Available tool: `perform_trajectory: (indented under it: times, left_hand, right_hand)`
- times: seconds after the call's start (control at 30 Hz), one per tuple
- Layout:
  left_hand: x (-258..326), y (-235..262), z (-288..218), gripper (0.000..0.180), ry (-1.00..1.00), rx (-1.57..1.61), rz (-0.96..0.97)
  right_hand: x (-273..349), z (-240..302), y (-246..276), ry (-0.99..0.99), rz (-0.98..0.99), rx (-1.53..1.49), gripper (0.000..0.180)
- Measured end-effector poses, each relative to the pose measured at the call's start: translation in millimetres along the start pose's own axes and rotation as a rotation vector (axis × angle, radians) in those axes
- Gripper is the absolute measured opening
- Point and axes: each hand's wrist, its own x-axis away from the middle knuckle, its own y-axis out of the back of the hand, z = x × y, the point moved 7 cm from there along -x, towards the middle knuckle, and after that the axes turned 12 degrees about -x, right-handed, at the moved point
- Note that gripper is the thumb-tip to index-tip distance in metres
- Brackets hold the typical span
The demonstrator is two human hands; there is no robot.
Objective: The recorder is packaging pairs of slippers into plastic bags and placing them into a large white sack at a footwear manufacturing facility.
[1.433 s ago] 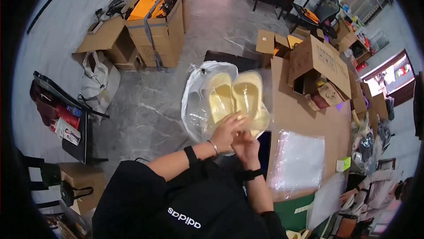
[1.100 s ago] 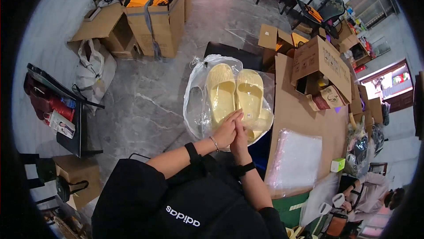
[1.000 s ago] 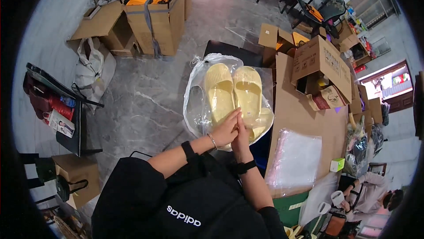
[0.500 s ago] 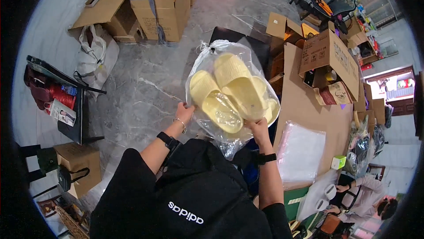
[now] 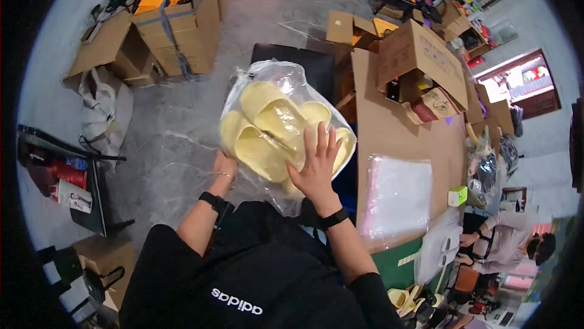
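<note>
I hold the bag [image 5: 286, 122] of yellow slippers [image 5: 267, 131] up before me, left hand [image 5: 224, 166] gripping its lower edge, right hand [image 5: 316, 168] spread flat against it; next, I judge, comes flattening and closing it.

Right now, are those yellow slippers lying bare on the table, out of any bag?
No, the yellow slippers sit inside a clear plastic bag held up between the left hand and right hand.

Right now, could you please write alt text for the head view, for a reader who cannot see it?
A person holds a clear plastic bag of pale yellow slippers, right hand spread flat on its front, left hand at its lower edge. Beside them stands a cardboard-covered table with flat clear bags and open boxes.
</note>
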Motion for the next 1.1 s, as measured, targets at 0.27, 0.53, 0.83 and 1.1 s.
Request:
perform_trajectory:
  times: [0.27, 0.53, 0.83, 1.1]
  left_hand:
    - [-26.8, -7.4, 12.5, 0.033, 0.021, -0.245, 0.042]
    - [-31.9, -40.2, 40.7, 0.034, 0.151, 0.661, 0.005]
    - [15.2, -27.6, -3.0, 0.037, 0.039, 0.829, -0.097]
    - [76.4, 10.0, -67.4, 0.032, -0.061, 0.985, 0.104]
  right_hand:
    - [-17.0, 22.3, -108.4, 0.212, 0.587, 0.24, 0.08]
    - [13.2, -18.7, -138.6, 0.185, 0.677, 0.384, 0.069]
    - [10.5, -48.8, -95.0, 0.138, 0.632, 0.218, 0.061]
    - [15.8, -73.2, -59.3, 0.186, 0.702, 0.27, 0.064]
